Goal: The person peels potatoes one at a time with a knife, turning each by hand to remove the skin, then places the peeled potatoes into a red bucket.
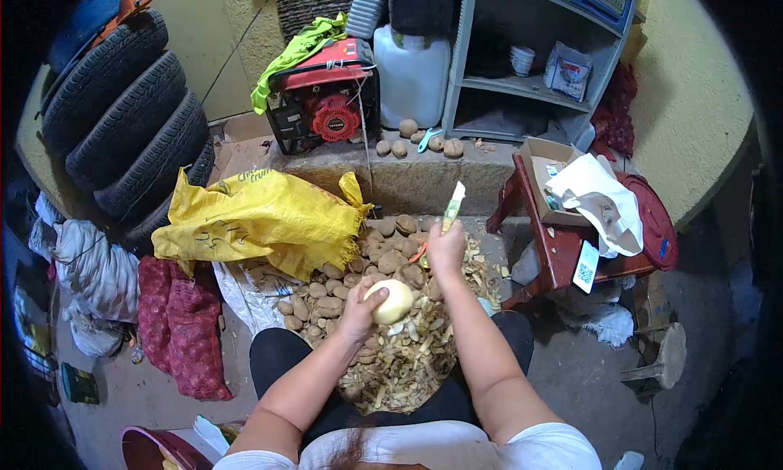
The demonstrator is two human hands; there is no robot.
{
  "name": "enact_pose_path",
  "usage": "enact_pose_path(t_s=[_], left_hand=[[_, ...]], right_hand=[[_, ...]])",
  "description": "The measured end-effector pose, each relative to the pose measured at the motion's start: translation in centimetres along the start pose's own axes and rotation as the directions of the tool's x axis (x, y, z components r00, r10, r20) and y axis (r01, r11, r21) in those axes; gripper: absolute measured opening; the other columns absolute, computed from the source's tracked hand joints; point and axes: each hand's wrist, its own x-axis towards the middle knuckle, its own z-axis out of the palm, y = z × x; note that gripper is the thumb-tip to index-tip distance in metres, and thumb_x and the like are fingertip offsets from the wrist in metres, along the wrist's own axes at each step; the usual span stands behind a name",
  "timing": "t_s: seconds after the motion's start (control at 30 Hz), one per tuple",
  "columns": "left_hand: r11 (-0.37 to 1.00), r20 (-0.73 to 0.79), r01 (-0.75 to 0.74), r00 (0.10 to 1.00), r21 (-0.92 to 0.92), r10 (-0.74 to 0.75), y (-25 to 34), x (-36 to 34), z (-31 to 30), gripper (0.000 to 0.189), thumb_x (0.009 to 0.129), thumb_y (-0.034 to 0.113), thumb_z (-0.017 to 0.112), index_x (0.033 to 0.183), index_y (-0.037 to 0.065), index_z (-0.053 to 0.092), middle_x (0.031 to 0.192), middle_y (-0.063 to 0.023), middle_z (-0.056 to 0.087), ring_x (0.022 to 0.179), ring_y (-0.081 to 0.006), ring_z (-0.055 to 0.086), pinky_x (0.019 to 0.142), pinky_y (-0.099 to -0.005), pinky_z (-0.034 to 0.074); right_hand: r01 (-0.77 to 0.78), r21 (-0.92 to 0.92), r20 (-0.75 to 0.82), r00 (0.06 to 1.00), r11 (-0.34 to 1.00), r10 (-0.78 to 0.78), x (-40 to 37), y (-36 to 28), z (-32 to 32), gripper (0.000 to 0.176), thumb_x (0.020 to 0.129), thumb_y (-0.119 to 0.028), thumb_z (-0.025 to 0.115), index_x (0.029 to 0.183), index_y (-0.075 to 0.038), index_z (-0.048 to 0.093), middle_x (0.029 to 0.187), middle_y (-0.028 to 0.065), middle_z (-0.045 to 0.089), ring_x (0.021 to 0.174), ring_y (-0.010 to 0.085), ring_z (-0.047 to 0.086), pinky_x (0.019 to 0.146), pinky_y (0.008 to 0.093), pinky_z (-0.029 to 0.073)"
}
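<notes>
My left hand (357, 313) is closed round a peeled, pale yellow potato (395, 302), held above the pile. Over to the right and farther forward, my right hand (446, 251) grips a small knife (453, 204) with a pale, green-patterned blade pointing up and away from me. The blade is apart from the potato. Unpeeled brown potatoes (329, 305) lie heaped beyond and to the left of my hands. Beneath them, between my knees, spreads a heap of peelings (400, 368). Something orange (419, 253), perhaps a peeler, lies partly hidden beside my right wrist.
A yellow sack (261, 221) and red mesh bags (179, 327) lie to the left, near stacked tyres (122, 103). Ahead, a concrete ledge (326, 173) carries a red generator (333, 103), several potatoes and a blue peeler (428, 139). A red table (545, 250) stands right.
</notes>
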Motion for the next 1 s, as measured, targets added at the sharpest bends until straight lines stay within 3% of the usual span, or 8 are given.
enact_pose_path(t_s=[0.07,0.2,0.27,0.47,0.6,0.67,0.8,1.0], left_hand=[[0.998,0.104,-0.059,0.993,0.014,0.057,-0.1,-0.2,-0.4,0.028,0.074,0.013,0.062,0.096,0.002,0.048,0.085,-0.0079,0.056,0.072,-0.0148,0.057,0.065,-0.0269,0.049],[0.997,0.068,-0.052,0.996,-0.058,0.056,1.1,0.2,-0.3,0.026,0.073,0.013,0.063,0.091,0.002,0.048,0.083,-0.0069,0.056,0.069,-0.0138,0.056,0.063,-0.0256,0.047],[0.997,0.073,-0.079,0.994,0.015,0.078,0.9,0.5,-0.6,0.024,0.073,0.013,0.063,0.089,0.003,0.048,0.082,-0.0059,0.056,0.071,-0.0124,0.055,0.065,-0.0245,0.046],[0.958,0.106,-0.158,0.985,0.241,0.136,0.2,0.2,-0.1,0.026,0.072,0.015,0.064,0.089,0.002,0.049,0.082,-0.0042,0.056,0.076,-0.0105,0.053,0.07,-0.0226,0.044],[0.999,0.122,-0.041,0.992,0.029,0.037,0.6,0.2,-0.2,0.027,0.075,0.02,0.06,0.094,0.003,0.049,0.084,-0.0071,0.055,0.077,-0.0142,0.055,0.069,-0.0274,0.047],[0.979,-0.096,0.046,0.993,-0.198,-0.066,0.9,0.6,-0.1,0.027,0.08,0.024,0.053,0.1,0.006,0.047,0.091,-0.0097,0.054,0.083,-0.0193,0.056,0.071,-0.033,0.049],[0.847,-0.023,0.309,0.936,-0.432,-0.352,0.7,1.8,-1.5,0.03,0.085,0.03,0.042,0.111,0.013,0.047,0.108,-0.0112,0.052,0.099,-0.0286,0.05,0.083,-0.0478,0.04],[0.801,-0.077,0.359,0.892,-0.479,-0.446,-0.6,2.8,-1.3,0.03,0.084,0.023,0.047,0.109,0.006,0.047,0.104,-0.0106,0.053,0.094,-0.0253,0.052,0.085,-0.0471,0.039]], right_hand=[[-0.043,-0.032,-0.051,0.998,0.999,0.041,1.1,1.5,0.3,0.031,0.077,-0.025,0.054,0.079,0.006,0.05,0.071,0.0238,0.056,0.068,0.038,0.055,0.062,0.0423,0.042],[-0.055,0.107,0.04,0.998,0.993,0.051,1.5,0.7,-0.4,0.03,0.078,-0.023,0.053,0.079,0.007,0.051,0.072,0.0215,0.057,0.069,0.0345,0.056,0.063,0.0397,0.042],[-0.121,0.221,0.146,0.985,0.968,0.09,1.9,1.2,-0.3,0.029,0.079,-0.023,0.053,0.081,0.006,0.052,0.072,0.0202,0.058,0.069,0.0331,0.057,0.063,0.0383,0.042],[-0.001,0.126,0.272,0.962,0.992,-0.033,-0.1,1.1,1.3,0.034,0.078,-0.03,0.053,0.084,0.004,0.053,0.074,0.0231,0.058,0.075,0.0352,0.057,0.067,0.0402,0.043],[-0.178,0.023,0.052,0.983,0.984,0.177,1.6,2.4,0.5,0.032,0.077,-0.027,0.054,0.082,0.005,0.052,0.073,0.0221,0.058,0.071,0.0357,0.057,0.064,0.0411,0.042],[-0.168,0.068,0.053,0.985,0.983,0.165,2.3,3.6,1.3,0.031,0.077,-0.026,0.054,0.082,0.005,0.051,0.073,0.0217,0.058,0.07,0.0357,0.057,0.064,0.041,0.042],[-0.08,0.126,0.074,0.995,0.989,0.071,1.3,1.5,0.5,0.032,0.078,-0.027,0.054,0.081,0.005,0.051,0.072,0.0223,0.057,0.071,0.0361,0.056,0.066,0.0415,0.042],[0.083,0.124,0.189,0.976,0.989,-0.106,-2.6,-3.4,-0.5,0.03,0.079,-0.027,0.052,0.079,0.003,0.047,0.068,0.0219,0.056,0.065,0.0376,0.056,0.059,0.0425,0.042]])
